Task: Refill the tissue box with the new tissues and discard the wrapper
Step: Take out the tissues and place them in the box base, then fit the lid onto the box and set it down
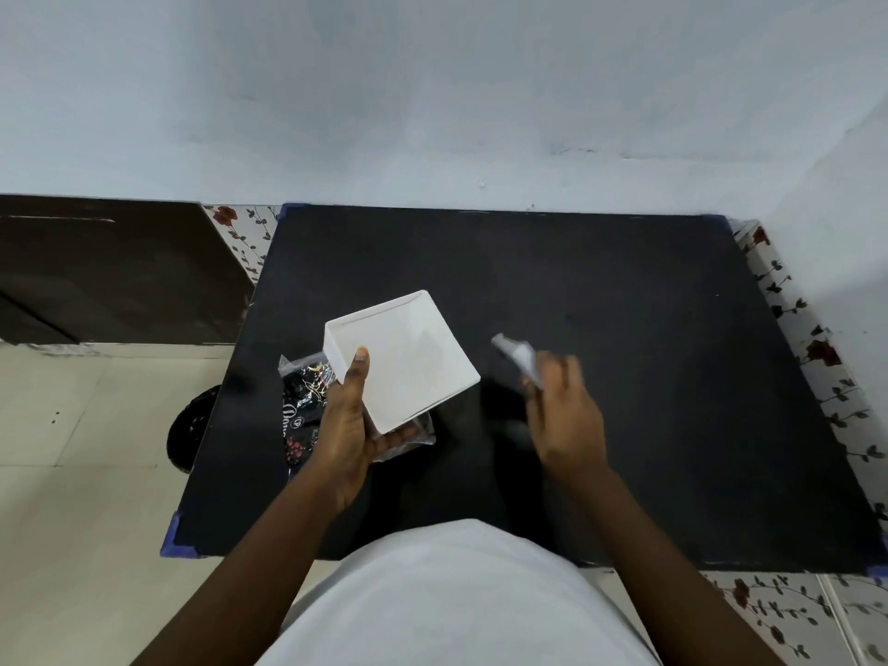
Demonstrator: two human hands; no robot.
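Dim, soft light, wide-angle warp, blurry edges

White box (408, 367), black table (600, 329), black patterned wrapper (302, 391), rose-patterned tiles (817, 348).

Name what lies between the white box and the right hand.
Head view: nothing but bare black table between the white box and the right hand, which grips something small, blurred.

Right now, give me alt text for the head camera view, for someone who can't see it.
A person's left hand holds an open, empty white tissue box above a black table, while the right hand grips a blurred white piece, possibly the lid. A dark printed tissue pack lies under the box.
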